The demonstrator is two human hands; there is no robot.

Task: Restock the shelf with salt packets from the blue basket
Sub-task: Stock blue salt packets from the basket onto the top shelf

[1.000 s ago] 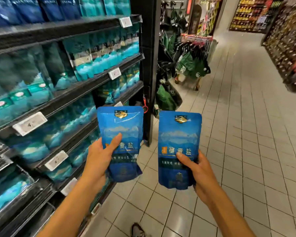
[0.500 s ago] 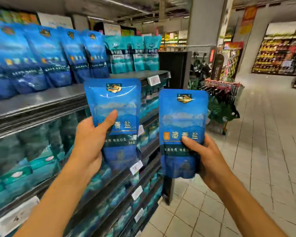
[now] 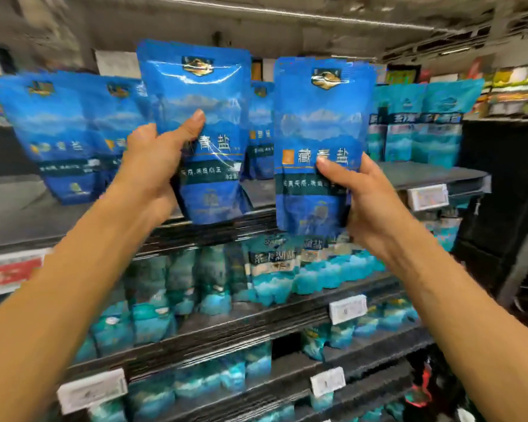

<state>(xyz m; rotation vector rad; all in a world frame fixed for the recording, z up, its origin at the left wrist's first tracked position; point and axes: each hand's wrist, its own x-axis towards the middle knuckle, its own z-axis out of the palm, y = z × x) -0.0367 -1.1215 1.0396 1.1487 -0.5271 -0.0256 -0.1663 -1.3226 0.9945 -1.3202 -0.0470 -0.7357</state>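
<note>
Packets, two, upright before the top shelf.
I see left hand gripping left packet, right hand gripping right packet; long axes vertical, bare shelf behind them.

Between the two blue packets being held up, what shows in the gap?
In the head view, another blue packet standing on the top shelf shows between the left hand's packet and the right hand's packet.

Even, fairly bright store light falls from above; glare streaks cross the tops of both held packets (glossy film). The shelves show smeared, jagged motion blur, the ceiling is soft, and wide-angle distortion bends the edges.
</note>
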